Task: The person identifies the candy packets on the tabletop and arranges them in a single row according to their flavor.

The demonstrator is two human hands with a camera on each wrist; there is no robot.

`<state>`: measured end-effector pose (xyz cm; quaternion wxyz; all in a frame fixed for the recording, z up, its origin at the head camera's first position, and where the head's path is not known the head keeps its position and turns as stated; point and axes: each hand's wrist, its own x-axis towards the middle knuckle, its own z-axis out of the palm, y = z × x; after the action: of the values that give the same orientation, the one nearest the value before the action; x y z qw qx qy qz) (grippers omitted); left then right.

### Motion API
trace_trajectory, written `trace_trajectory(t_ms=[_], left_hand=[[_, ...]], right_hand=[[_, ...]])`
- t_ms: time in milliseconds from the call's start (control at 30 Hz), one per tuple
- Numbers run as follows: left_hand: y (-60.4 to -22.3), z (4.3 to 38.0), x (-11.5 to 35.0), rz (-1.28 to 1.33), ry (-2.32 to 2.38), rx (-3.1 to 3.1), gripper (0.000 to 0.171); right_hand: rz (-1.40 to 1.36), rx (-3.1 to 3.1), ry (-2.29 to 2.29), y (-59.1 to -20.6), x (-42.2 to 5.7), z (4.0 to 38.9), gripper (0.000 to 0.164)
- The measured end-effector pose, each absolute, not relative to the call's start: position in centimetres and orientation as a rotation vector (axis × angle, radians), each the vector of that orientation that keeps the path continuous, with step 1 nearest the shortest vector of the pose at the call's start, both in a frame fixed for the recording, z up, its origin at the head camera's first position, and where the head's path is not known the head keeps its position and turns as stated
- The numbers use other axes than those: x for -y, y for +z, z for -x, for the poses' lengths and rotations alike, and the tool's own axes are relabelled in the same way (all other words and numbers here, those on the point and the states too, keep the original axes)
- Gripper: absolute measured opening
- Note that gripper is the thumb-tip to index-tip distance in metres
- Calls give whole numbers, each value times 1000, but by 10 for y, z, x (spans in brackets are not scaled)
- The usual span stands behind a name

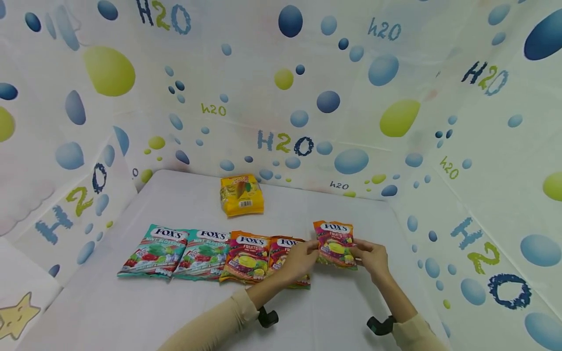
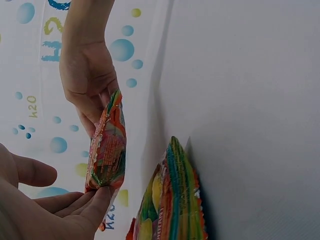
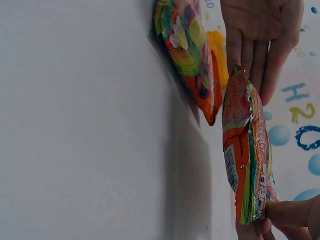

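Note:
Between both hands, a red-orange Fox's Fruits candy packet (image 1: 335, 243) is held above the white table, its printed front up in the head view. My left hand (image 1: 300, 261) holds its left edge with the fingertips. At the opposite edge, my right hand (image 1: 373, 258) pinches it between thumb and fingers, as the right wrist view also shows. Close under the left forearm lies another Fox's Fruits packet (image 1: 281, 248), partly covered by that hand. To its left lie a further Fruits packet (image 1: 246, 258) and two teal Mint Blossom packets (image 1: 202, 256), (image 1: 153, 251), forming a row.
A yellow packet (image 1: 242, 195) sits farther back on the white table (image 1: 351, 302). Cloth walls (image 1: 281, 107) printed with bubbles and H2O lettering enclose the back and sides.

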<state>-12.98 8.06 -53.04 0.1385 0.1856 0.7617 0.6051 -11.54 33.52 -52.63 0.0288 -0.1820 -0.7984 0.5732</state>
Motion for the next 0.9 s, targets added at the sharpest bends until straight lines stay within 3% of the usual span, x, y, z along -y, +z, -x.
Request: trace_trajectory(t_ms=[900], left_hand=[[-545, 96, -73, -541, 1733, -2259, 45]], right_hand=[[574, 2444, 1824, -558, -328, 87, 36]])
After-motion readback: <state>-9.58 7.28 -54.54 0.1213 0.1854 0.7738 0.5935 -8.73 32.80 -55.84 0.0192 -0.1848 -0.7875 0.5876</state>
